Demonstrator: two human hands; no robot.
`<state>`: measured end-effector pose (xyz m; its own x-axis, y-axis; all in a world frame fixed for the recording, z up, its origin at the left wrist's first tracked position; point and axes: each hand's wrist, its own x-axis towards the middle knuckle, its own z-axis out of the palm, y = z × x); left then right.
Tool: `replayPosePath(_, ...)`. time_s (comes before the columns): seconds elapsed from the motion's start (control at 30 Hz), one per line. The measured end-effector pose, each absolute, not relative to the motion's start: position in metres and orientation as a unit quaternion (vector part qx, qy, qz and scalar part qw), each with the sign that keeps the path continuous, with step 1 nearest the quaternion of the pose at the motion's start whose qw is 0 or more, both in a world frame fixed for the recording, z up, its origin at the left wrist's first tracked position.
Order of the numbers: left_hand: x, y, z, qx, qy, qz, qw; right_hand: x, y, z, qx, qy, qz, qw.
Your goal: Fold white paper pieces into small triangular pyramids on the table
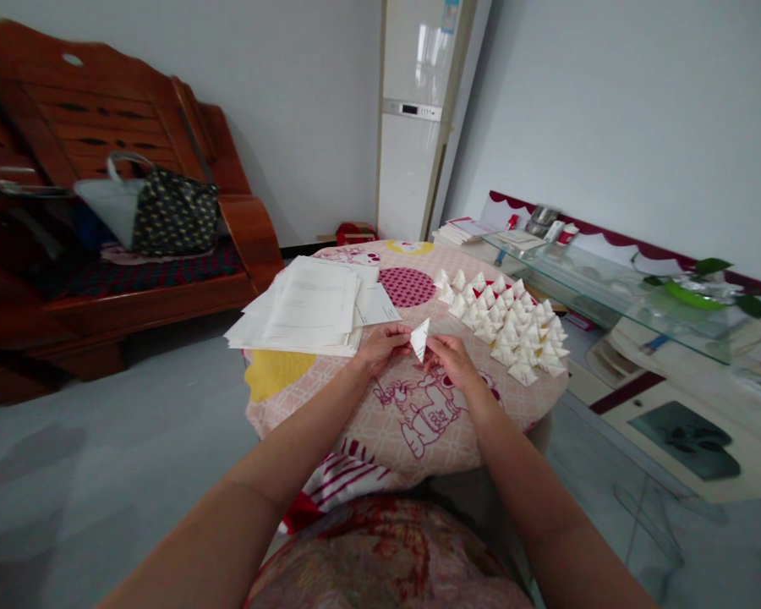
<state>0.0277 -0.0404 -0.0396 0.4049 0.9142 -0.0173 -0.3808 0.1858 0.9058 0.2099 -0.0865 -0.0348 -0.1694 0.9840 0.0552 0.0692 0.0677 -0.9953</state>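
Between my two hands, above the near middle of the cloth-covered table (336, 423), is a small folded paper piece (420, 339), diamond-shaped with dark print on it. My left hand (384, 348) pinches its left side with closed fingers. From the right, the fingers of my right hand (450, 357) close on its other edge. Just beyond my left hand lies a stack of white paper sheets (310, 304), some with faint print. Rows of folded paper boats (513, 326) stand close together on the table's right side.
A glass-topped cabinet (634, 296) runs along the right wall, with a green bowl (701, 294) and several small items on it. At the left stands a wooden bench (247, 224) holding a patterned bag (174, 207). A tall white air conditioner (409, 161) stands behind the table.
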Motion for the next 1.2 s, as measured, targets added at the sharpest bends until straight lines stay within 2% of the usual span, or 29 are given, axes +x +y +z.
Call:
replayPosePath(0.4, 0.032, -0.039, -0.043, 0.437, 0.321, 0.473, 0.695, 0.205, -0.088, -0.035, -0.472, -0.560, 0.489, 0.473)
replayPosePath(0.57, 0.035, -0.044, -0.042, 0.477, 0.330, 0.487, 0.653, 0.202, -0.087, -0.034, -0.514, -0.546, 0.468, 0.468)
replayPosePath(0.83, 0.036, -0.045, -0.041, 0.526, 0.328, 0.524, 0.584, 0.205, -0.089, -0.032, -0.495, -0.509, 0.520, 0.474)
replayPosePath(1.03, 0.036, -0.047, -0.039, 0.527, 0.311, 0.517, 0.599, 0.205, -0.086, -0.035, -0.490, -0.511, 0.501, 0.497)
replayPosePath(1.2, 0.037, -0.047, -0.039, 0.486, 0.302, 0.498, 0.652, 0.205, -0.086, -0.035, -0.513, -0.530, 0.471, 0.484)
